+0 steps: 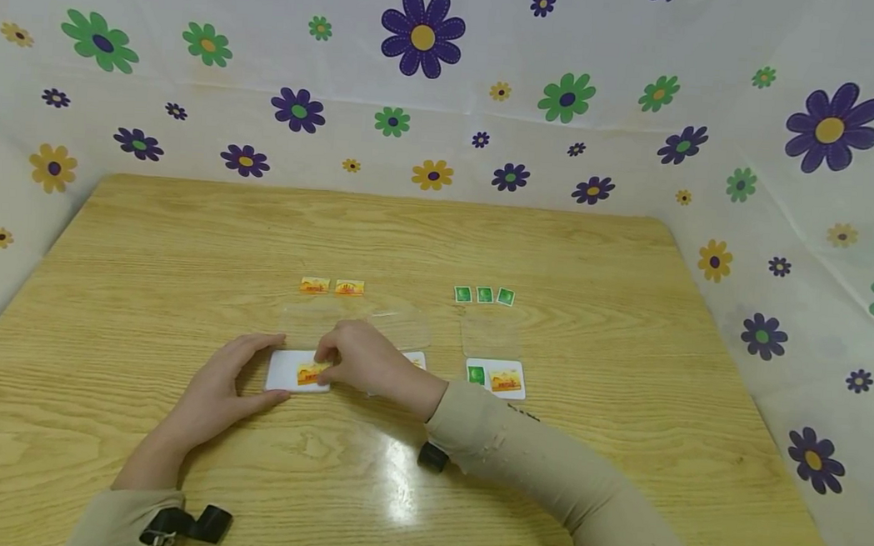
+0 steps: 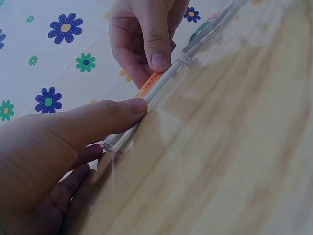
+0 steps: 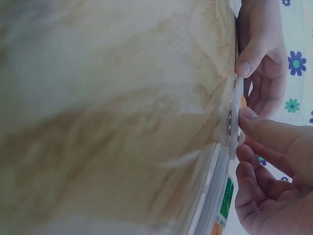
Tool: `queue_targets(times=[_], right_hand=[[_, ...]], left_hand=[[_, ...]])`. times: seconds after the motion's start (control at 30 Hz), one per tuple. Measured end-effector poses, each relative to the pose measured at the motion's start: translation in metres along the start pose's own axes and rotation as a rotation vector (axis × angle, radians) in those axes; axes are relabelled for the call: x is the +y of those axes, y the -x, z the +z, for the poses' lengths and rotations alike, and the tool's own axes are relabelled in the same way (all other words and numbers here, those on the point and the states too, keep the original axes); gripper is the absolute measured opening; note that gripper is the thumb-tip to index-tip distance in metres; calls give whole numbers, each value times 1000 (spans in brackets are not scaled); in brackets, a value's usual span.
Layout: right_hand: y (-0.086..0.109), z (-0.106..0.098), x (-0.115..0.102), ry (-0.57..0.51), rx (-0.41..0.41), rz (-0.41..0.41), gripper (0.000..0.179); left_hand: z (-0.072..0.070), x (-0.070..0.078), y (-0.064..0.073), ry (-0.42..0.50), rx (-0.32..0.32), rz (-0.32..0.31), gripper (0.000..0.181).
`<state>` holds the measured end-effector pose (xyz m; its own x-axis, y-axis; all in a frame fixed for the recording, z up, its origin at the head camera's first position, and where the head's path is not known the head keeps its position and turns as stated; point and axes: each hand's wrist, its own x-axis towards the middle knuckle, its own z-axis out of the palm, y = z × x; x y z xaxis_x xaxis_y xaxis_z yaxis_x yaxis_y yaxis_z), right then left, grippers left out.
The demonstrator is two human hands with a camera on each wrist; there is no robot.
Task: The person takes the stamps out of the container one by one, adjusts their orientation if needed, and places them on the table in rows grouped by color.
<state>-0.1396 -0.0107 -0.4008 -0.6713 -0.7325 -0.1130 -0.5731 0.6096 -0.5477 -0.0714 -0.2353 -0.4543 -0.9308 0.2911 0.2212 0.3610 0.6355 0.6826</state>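
At the left end of a flat white case (image 1: 281, 372), my left hand (image 1: 215, 397) holds it between the thumb on its near edge and a finger on its far edge. My right hand (image 1: 373, 361) reaches across and pinches a small orange-yellow card (image 1: 311, 373) at the right part of that case. In the left wrist view the left thumb (image 2: 115, 115) presses the case's side, with the right thumb (image 2: 157, 54) close by over the orange card (image 2: 149, 85). The right wrist view shows the right fingertips (image 3: 248, 113) at the case's edge.
A second white case (image 1: 418, 359) is mostly hidden under my right hand. Another case (image 1: 495, 393) at right bears a green and an orange card. Clear plastic pieces (image 1: 491, 336) lie behind the cases. Farther back are two orange cards (image 1: 349, 288) and three green ones (image 1: 485, 294).
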Motion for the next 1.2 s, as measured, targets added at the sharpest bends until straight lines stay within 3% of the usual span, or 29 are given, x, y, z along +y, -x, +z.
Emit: queue_targets(times=[0.43, 0.7, 1.2], right_hand=[[-1, 0, 3, -15, -6, -9, 19], [-2, -10, 6, -66, 25, -13, 15], [-10, -39, 38, -148, 115, 140, 18]], left_hand=[[1, -1, 0, -1, 3, -1, 68], [1, -1, 0, -1, 5, 5, 68], [1, -4, 0, -20, 9, 6, 69]])
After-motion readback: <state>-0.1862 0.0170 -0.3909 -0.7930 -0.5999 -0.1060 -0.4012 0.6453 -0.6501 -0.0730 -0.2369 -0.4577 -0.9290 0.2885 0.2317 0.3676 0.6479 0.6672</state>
